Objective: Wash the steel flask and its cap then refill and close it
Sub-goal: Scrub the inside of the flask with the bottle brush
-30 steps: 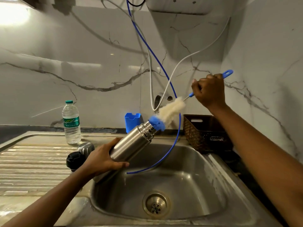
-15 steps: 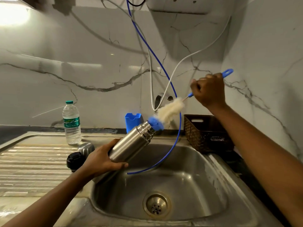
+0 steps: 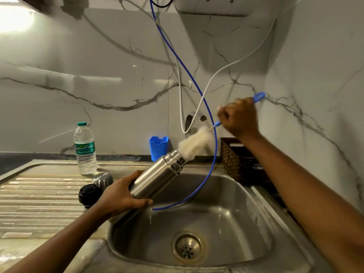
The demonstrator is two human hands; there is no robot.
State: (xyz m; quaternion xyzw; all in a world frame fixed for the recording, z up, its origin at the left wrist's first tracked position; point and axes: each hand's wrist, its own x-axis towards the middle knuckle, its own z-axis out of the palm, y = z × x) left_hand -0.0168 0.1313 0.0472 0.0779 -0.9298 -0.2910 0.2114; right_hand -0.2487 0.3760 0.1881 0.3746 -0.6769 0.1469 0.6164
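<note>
My left hand (image 3: 122, 196) is wrapped around the lower body of the steel flask (image 3: 157, 176), fingers curled under it and thumb over the top, holding it tilted over the left edge of the sink basin (image 3: 246, 223) with its open threaded mouth pointing up and to the right. My right hand (image 3: 239, 119) is fisted tight around the blue handle of the bottle brush (image 3: 195, 144); the handle's loop end pokes out above my knuckles. The brush's fluffy white head sits at the flask's mouth, its tip already inside the neck. The black cap (image 3: 87, 195) and a ribbed steel cup (image 3: 102, 179) rest on the draining board (image 3: 39, 194) just behind my left wrist. Farther back stands a clear plastic water bottle (image 3: 85, 148) with a green cap and a green label reading "Signature"; the small print below is too fine to read. A blue hose (image 3: 201, 91) hangs down and curls into the basin beside the flask. A blue holder (image 3: 158, 147) and a brown woven basket (image 3: 238, 160) sit against the marble wall.
</note>
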